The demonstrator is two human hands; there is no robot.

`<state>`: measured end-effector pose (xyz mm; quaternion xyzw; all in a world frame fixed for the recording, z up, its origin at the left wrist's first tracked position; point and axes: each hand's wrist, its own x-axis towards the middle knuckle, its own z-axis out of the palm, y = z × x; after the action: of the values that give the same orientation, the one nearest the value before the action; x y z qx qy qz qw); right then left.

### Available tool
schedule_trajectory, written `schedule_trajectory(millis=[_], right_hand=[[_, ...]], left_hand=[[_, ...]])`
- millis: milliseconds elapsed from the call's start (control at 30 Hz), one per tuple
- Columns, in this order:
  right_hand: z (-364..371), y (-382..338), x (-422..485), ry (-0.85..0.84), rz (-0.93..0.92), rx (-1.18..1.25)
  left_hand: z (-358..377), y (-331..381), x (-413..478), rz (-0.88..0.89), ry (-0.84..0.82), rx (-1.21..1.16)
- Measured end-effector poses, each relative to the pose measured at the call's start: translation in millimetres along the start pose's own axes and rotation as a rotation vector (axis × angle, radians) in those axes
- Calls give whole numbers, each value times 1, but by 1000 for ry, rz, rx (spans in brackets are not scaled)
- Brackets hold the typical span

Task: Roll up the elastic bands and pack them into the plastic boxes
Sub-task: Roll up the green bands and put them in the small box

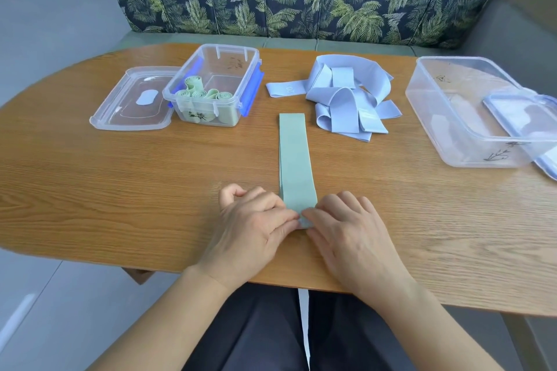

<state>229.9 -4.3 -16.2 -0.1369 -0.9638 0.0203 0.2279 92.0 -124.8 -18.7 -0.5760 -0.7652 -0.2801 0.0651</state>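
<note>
- Wooden counter (120, 190) carries everything.
- Large clear box (446, 129), far right.
- Smaller box (223, 68), far left, holds green rolls (205, 95).
- Blue bands (340, 99) are piled far centre.
- Green band (294, 159) lies flat at centre.
- Left hand (250, 229) and right hand (352, 229): each grip pinches the band's near end.

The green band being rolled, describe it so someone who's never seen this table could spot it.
On the wooden table, look at the middle of the near edge. The green band lies flat in a straight strip, its near end pinched by the left hand and right hand. The blue bands lie tangled, and the other green bands sit rolled in the small box.
</note>
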Motion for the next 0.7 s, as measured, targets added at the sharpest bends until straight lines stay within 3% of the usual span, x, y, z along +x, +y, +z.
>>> schedule_trajectory(millis=[100, 233, 300, 433, 700], right_hand=[[0, -1, -1, 32, 4, -10], [3, -1, 0, 15, 26, -44], [3, -2, -1, 19, 34, -44], [2, -4, -3, 35, 30, -43], [1, -4, -1, 41, 25, -61]], left_hand=[[-4, 0, 4, -97, -6, -43], [-15, -1, 17, -520, 5, -146], [-18, -2, 29, -674, -67, -112], [-9, 1, 48, -771, -270, 25], [-8, 2, 52, -825, -225, -60]])
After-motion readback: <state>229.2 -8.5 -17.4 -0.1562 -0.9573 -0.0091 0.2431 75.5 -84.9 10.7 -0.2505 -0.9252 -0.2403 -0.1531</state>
